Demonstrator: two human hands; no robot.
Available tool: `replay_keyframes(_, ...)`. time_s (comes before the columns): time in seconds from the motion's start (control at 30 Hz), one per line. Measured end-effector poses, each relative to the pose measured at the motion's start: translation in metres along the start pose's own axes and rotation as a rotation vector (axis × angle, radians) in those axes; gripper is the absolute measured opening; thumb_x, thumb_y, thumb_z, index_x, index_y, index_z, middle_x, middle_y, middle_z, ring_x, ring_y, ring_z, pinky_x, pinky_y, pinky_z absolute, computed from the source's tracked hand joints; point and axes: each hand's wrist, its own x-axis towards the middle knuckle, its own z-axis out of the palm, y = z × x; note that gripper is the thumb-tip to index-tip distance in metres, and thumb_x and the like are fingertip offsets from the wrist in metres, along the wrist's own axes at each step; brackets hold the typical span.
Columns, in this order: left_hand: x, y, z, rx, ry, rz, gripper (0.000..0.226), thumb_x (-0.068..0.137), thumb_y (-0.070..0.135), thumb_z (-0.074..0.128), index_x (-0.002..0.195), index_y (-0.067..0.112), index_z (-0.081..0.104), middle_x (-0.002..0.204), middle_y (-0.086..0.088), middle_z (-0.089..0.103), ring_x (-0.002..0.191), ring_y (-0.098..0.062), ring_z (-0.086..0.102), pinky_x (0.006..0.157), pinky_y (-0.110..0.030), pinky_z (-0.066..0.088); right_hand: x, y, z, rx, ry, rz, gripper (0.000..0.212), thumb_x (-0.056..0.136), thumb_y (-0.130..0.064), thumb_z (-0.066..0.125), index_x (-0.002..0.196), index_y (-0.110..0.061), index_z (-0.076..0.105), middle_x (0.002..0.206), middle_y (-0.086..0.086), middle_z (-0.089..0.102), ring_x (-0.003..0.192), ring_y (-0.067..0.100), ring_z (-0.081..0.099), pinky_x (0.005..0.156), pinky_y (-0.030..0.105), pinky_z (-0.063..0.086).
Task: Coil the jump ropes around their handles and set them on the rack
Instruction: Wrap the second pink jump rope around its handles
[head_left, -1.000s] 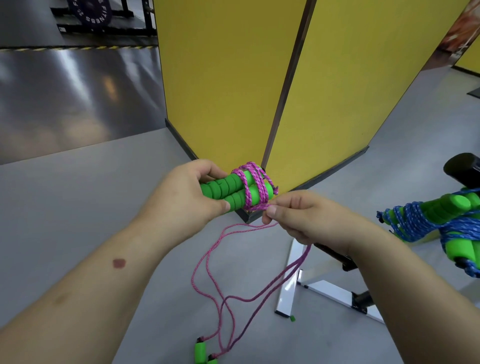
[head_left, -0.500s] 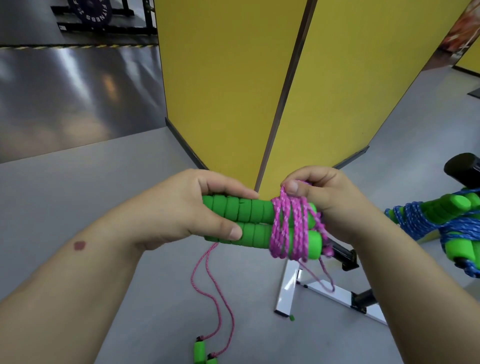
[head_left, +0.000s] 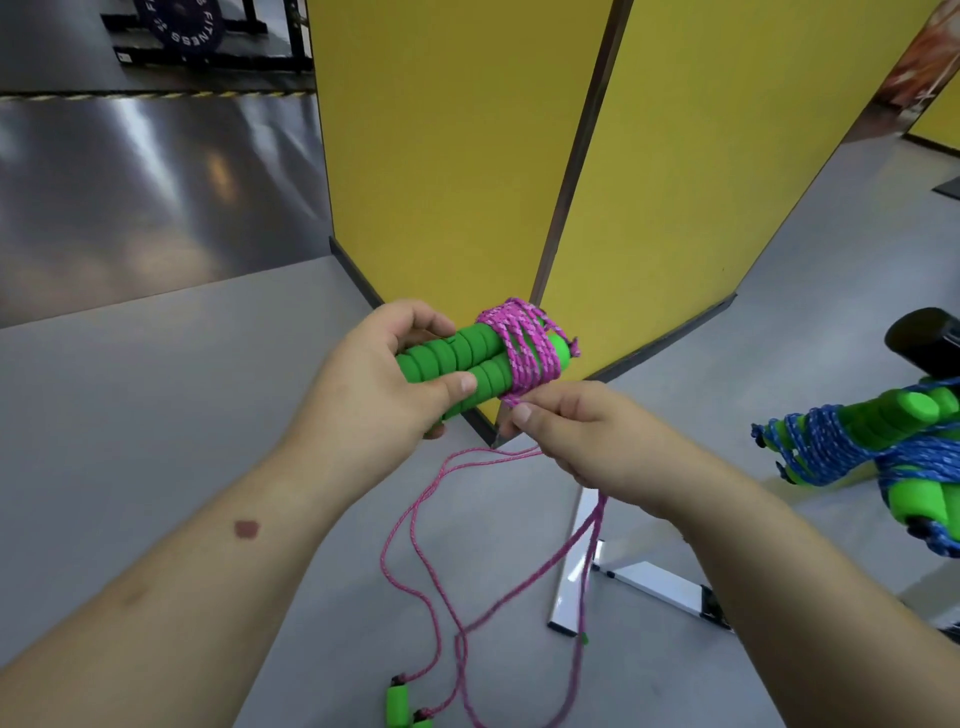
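Note:
My left hand (head_left: 379, 384) grips two green foam handles (head_left: 462, 364) held side by side, pointing up to the right. Pink rope (head_left: 524, 348) is wound several turns around their far ends. My right hand (head_left: 576, 436) sits just below the coil and pinches the loose pink rope, which hangs in loops (head_left: 441, 571) toward the floor. Another pair of small green handles (head_left: 400, 706) lies on the floor at the bottom. At the right edge, green-handled ropes wrapped in blue cord (head_left: 852, 441) rest on a rack with a black bar (head_left: 924, 338).
Yellow partition panels (head_left: 467, 156) stand straight ahead, their corner just behind my hands. A white metal foot (head_left: 571, 587) of a stand lies on the grey floor below my right arm. A dark weight plate on a rack (head_left: 176, 26) is far at the top left.
My right hand has come off the top of the coil and dropped below the handles, drawing the pink rope down. The handles have tilted upward to the right and another turn lies on the coil.

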Motion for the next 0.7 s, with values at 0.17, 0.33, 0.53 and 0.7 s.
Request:
replay_keyframes(0.17, 0.003, -0.007, -0.006, 0.334, -0.073, 0.066, 0.034, 0.078, 0.023, 0.088, 0.095, 0.046, 0.069, 0.094, 0.014, 0.068, 0.082, -0.012, 0.067, 0.073, -0.037, 0.058, -0.009, -0.011, -0.013, -0.069, 0.052, -0.137, 0.023, 0.095, -0.043, 0.063, 0.091, -0.023, 0.073, 0.075, 0.005, 0.065, 0.069, 0.025, 0.056, 0.065, 0.042, 0.049)
replay_keyframes(0.33, -0.003, 0.0, -0.004, 0.356, -0.286, -0.016, 0.038, 0.076, 0.016, 0.09, 0.093, 0.047, 0.076, 0.089, 0.017, 0.072, 0.079, -0.002, 0.069, 0.061, -0.019, 0.051, -0.012, -0.015, -0.025, 0.012, 0.084, -0.226, 0.011, 0.087, -0.03, 0.077, 0.081, -0.02, 0.075, 0.07, -0.001, 0.068, 0.062, 0.009, 0.058, 0.057, 0.025, 0.048)
replay_keyframes(0.53, -0.004, 0.01, -0.015, -0.004, -0.478, -0.071, 0.042, 0.07, -0.008, 0.088, 0.092, 0.027, 0.082, 0.096, -0.004, 0.079, 0.087, -0.02, 0.075, 0.07, -0.032, 0.061, -0.008, -0.005, -0.025, 0.3, 0.183, -0.229, 0.021, 0.075, -0.033, 0.079, 0.084, -0.014, 0.078, 0.081, 0.016, 0.073, 0.07, 0.021, 0.067, 0.065, 0.038, 0.054)
replay_keyframes(0.7, -0.006, 0.012, -0.016, -0.391, -0.511, -0.155, 0.037, 0.063, -0.002, 0.08, 0.088, 0.024, 0.082, 0.092, -0.009, 0.077, 0.081, -0.025, 0.074, 0.063, -0.035, 0.062, -0.005, 0.007, -0.017, 0.712, 0.091, -0.006, 0.02, 0.061, -0.033, 0.082, 0.065, -0.014, 0.077, 0.061, 0.006, 0.069, 0.053, 0.016, 0.066, 0.05, 0.024, 0.053)
